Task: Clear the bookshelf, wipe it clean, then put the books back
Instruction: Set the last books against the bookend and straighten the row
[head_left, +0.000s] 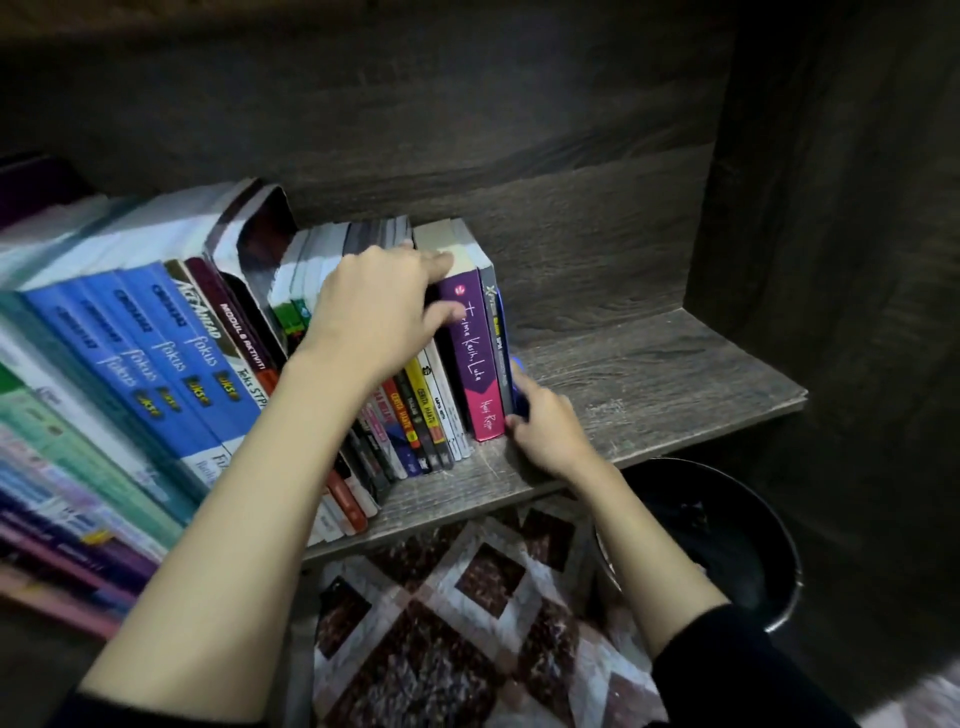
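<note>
The dark wood-grain bookshelf (649, 374) fills the view, its bare board running on to the right of both hands. Below the wrists lies a brown-and-white patterned floor (441, 597). Left of the left forearm, tall blue "fokus" workbooks (171, 353) lean in a packed row on the shelf. A black bin (727, 545) stands under the shelf edge, below and to the right of the right hand. Slim paperbacks (421, 405) stand just under the left wrist, touching one another. Next to them stands the purple book (470, 353), upright near the right end of the row. The left hand (374, 312) holds its top corner, forefinger stretched over the page edges and thumb pressed on the spine. The right hand (550, 436) is at the foot of the row, its fingers curled round the lower end of a thin blue book (503, 317), the last in line. A narrow grey book (493, 338) is sandwiched between that one and the purple book.
</note>
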